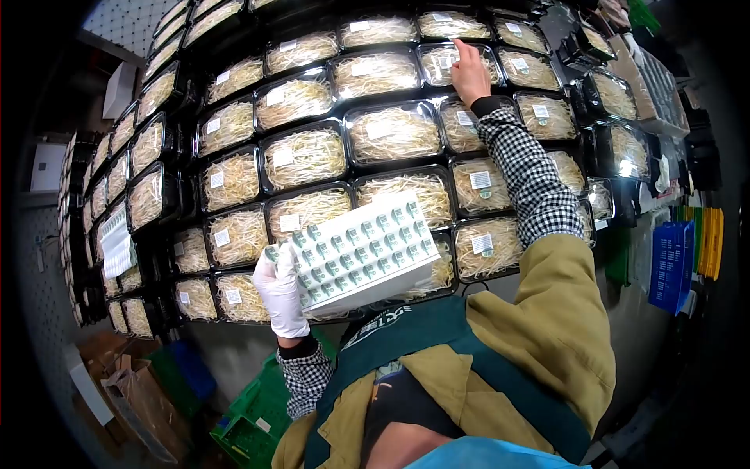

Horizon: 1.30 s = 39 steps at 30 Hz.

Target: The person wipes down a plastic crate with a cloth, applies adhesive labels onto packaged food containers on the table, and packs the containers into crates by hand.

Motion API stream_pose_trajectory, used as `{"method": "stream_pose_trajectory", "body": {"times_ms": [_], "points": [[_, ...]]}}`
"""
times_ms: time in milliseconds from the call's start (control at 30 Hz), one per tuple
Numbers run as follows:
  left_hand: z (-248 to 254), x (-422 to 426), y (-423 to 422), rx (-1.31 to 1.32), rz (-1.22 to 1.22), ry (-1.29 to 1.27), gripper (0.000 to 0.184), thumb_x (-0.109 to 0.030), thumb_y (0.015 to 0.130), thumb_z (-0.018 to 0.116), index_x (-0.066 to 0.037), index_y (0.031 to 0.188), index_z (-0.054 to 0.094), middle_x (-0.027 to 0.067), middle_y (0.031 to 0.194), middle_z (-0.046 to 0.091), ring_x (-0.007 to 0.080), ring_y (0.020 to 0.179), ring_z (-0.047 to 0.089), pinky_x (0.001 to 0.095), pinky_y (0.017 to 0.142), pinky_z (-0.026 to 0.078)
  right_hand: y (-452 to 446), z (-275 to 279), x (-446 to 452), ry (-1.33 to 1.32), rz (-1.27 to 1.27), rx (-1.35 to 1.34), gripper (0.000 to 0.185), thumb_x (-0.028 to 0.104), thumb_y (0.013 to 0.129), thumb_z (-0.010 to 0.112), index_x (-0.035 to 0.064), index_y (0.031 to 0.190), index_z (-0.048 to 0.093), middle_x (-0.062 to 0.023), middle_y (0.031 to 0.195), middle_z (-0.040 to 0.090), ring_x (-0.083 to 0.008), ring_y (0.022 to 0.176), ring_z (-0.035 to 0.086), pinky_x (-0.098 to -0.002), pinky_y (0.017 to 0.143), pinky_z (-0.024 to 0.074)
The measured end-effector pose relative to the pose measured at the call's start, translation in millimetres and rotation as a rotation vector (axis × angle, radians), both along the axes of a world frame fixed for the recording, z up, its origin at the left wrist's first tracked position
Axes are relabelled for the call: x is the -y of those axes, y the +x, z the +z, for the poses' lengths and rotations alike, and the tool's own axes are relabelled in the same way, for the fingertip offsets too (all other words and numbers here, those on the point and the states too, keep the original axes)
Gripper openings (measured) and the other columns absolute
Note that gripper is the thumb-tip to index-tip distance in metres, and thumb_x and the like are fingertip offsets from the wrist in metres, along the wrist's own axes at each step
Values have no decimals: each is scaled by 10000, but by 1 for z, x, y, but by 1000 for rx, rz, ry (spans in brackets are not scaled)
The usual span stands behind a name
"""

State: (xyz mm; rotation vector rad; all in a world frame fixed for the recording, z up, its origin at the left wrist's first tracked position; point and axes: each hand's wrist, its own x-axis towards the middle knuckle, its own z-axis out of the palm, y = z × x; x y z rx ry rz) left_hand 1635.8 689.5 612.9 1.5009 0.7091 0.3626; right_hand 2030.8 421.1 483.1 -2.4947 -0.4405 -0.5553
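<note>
A white sheet of small green-and-white stickers [363, 254] is held at its left end by my left hand [283, 293], which wears a white glove. My bare right hand [470, 74] reaches far forward, its fingertips at the label on a black tray of bean sprouts [433, 66]. Its fingers look pressed together; whether a sticker is between them cannot be made out. Just below that hand, another sprout tray [457, 129] is partly covered by my sleeve. A nearer tray [478, 181] bears a white label and a green sticker.
Rows of film-covered sprout trays [301, 156] fill the surface ahead. More stacks [148, 199] stand at the left, with white sheets [117, 248] on them. Blue crates [670, 266] and yellow crates [711, 242] are at the right. A green crate [250, 422] sits low at the left.
</note>
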Motion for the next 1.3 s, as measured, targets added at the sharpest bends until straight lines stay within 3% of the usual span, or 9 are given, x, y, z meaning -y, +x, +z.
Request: {"method": "stream_pose_trajectory", "body": {"times_ms": [67,367,533,667,767,833,1000,1233,1300], "points": [[3,-2,1,-14,30,-10,117,-109,918,573,-2,890,612,0,826,640,38,721,549,190,643,445,7,0,9,-176,-25,164,534,1,753,566,124,1263,464,-115,1165,525,-314,975,575,-410,788,486],[0,-2,1,-37,95,54,92,-86,912,569,-5,886,604,-17,813,614,39,726,526,189,670,424,121,-6,-6,351,-164,-100,507,218,747,673,68,1208,525,-65,875,698,-261,823,660,-383,784,494],[1,-3,3,-66,136,60,109,-97,919,560,0,924,609,1,831,627,54,736,551,202,685,443,130,-15,-23,-134,-293,128,474,218,780,620,177,1240,511,-47,864,689,-275,863,625,-460,759,461],[0,-5,-1,-40,166,36,119,-101,922,556,2,957,606,12,868,636,62,768,568,206,707,451,126,2,-24,-239,-271,244,437,87,757,612,156,1174,503,-86,1108,539,-320,962,546,-477,768,443],[-1,-3,0,-20,146,-20,109,-121,926,562,-17,943,588,-12,842,608,46,750,540,188,684,432,126,3,-54,-103,-155,211,169,162,715,671,145,883,665,-96,1069,563,-311,943,533,-428,795,454],[-2,-1,3,-75,134,2,105,-129,931,556,-26,933,579,-29,819,586,37,730,516,184,667,420,124,-7,-103,270,9,-228,145,237,727,650,111,699,717,-117,805,682,-323,856,632,-407,774,501],[6,8,11,-82,125,-44,146,-155,947,524,-14,969,558,-7,843,595,50,752,517,200,693,425,83,-11,-181,188,-177,-216,177,249,749,610,112,774,719,-66,1094,587,-279,1069,493,-437,920,381],[11,5,3,28,109,-75,281,-157,926,497,-3,1159,531,53,1064,595,125,973,572,259,870,445,87,-4,-162,-12,-99,55,286,171,770,632,73,1030,567,-140,1031,557,-331,902,593,-461,767,484],[8,5,3,93,100,-72,264,-146,939,492,4,1150,538,60,1077,604,119,973,574,250,865,446,79,0,-159,62,219,-2,303,201,769,658,55,1025,588,-141,1006,605,-312,888,610,-407,774,494]]}}
